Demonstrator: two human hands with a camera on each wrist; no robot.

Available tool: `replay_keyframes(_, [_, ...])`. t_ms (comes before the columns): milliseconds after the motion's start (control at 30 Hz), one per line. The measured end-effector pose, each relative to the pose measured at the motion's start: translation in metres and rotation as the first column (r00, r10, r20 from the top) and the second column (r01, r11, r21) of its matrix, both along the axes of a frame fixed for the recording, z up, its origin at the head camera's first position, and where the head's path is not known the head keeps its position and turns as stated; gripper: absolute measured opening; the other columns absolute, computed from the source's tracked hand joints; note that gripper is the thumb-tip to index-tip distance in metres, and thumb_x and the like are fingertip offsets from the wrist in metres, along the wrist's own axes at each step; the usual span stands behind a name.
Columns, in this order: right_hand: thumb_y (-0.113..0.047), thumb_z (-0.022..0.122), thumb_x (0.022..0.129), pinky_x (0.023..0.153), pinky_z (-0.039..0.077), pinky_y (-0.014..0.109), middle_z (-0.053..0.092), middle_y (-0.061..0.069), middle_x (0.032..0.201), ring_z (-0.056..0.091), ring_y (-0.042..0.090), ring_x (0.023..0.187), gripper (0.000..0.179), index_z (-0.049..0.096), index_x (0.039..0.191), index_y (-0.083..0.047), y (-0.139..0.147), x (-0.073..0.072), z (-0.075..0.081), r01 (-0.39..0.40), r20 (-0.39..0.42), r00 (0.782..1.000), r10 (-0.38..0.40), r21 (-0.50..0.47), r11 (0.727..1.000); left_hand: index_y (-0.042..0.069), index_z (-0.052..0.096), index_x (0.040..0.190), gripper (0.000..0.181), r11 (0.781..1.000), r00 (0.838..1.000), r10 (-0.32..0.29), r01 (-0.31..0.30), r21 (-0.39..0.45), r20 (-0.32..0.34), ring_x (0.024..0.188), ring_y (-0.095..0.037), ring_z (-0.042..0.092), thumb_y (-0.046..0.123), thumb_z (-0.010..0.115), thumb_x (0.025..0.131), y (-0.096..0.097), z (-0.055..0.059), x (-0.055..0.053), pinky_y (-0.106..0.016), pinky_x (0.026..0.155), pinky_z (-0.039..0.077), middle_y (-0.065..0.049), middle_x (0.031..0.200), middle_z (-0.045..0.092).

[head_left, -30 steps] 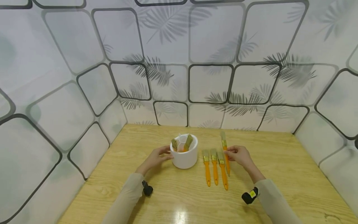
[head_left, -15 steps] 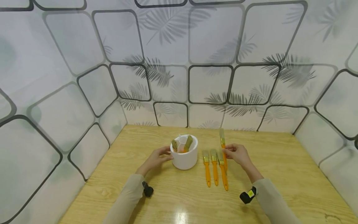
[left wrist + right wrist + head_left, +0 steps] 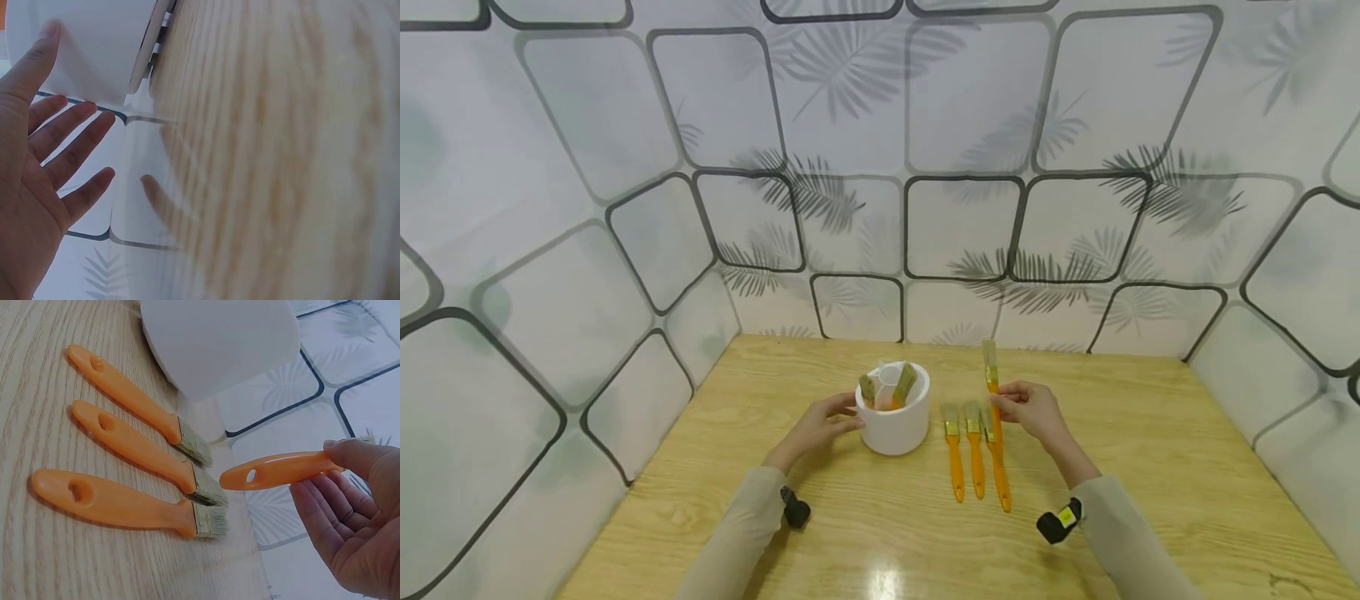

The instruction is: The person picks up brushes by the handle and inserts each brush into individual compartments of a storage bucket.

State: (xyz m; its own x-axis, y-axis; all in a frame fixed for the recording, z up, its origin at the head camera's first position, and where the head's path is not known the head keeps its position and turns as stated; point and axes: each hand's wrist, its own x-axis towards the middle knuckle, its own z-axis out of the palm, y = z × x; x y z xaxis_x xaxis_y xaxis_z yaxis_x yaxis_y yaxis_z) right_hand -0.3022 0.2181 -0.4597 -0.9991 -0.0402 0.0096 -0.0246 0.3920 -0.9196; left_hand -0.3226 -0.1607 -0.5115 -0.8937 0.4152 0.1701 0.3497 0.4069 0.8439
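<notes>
A white round pot stands upright on the table, with paintbrushes in it, bristles up, and a clear cup-like insert among them. My left hand is at the pot's left side; in the left wrist view its thumb lies against the white wall and the other fingers are extended. With thumb and fingers my right hand pinches an orange-handled paintbrush near its metal band, raised off the table, bristles pointing away. Three similar paintbrushes lie side by side between pot and right hand.
The wood-grain table reaches back to a wall covered in patterned sheeting. More sheeting closes the left and right sides. A black camera sits on the left wrist, another camera on the right.
My right hand has moved slightly left and away from me with the pinched paintbrush, which now stands over the rightmost lying brush. The left hand and pot have stayed put.
</notes>
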Motion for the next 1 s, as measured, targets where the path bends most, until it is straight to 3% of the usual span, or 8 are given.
replay_keyframes(233, [-0.02, 0.065, 0.088, 0.079, 0.055, 0.044, 0.065, 0.012, 0.089, 0.065, 0.013, 0.074, 0.036, 0.059, 0.112, 0.007, 0.0, -0.001, -0.001, -0.006, -0.011, 1.0, 0.006, -0.03, 1.0, 0.004, 0.049, 0.133, 0.052, 1.0, 1.0, -0.023, 0.023, 0.001, 0.001, 0.11, -0.037, 0.056, 0.019, 0.067, 0.086, 0.002, 0.002, 0.002, -0.047, 0.093, 0.047, -0.017, 0.127, 0.055])
replay_keyframes(467, [-0.019, 0.064, 0.088, 0.08, 0.054, 0.045, 0.065, 0.015, 0.093, 0.066, 0.014, 0.077, 0.035, 0.059, 0.111, 0.007, -0.003, -0.001, 0.0, -0.007, -0.023, 1.0, 0.006, -0.029, 1.0, -0.003, 0.046, 0.133, 0.052, 0.998, 0.998, -0.068, 0.068, 0.01, 0.008, 0.111, -0.044, 0.053, 0.015, 0.065, 0.088, 0.005, 0.027, 0.017, -0.047, 0.093, 0.047, -0.022, 0.128, 0.053])
replay_keyframes(533, [-0.018, 0.064, 0.089, 0.08, 0.054, 0.045, 0.066, 0.015, 0.093, 0.066, 0.014, 0.077, 0.035, 0.059, 0.111, 0.008, -0.004, -0.002, 0.001, -0.013, -0.032, 0.999, 0.012, -0.033, 0.999, -0.002, 0.047, 0.133, 0.051, 0.998, 0.998, -0.068, 0.068, 0.01, 0.013, 0.111, -0.045, 0.053, 0.014, 0.065, 0.088, 0.005, 0.03, 0.018, -0.048, 0.093, 0.047, -0.022, 0.128, 0.053])
replay_keyframes(1000, [-0.023, 0.066, 0.088, 0.08, 0.054, 0.044, 0.065, 0.017, 0.096, 0.066, 0.016, 0.079, 0.038, 0.059, 0.111, 0.006, -0.01, -0.002, 0.006, -0.02, -0.06, 0.998, 0.018, -0.034, 0.999, -0.001, 0.047, 0.133, 0.052, 0.998, 0.998, -0.061, 0.06, 0.006, 0.023, 0.112, -0.044, 0.053, 0.015, 0.065, 0.087, 0.004, 0.029, 0.019, -0.05, 0.094, 0.046, -0.021, 0.129, 0.053])
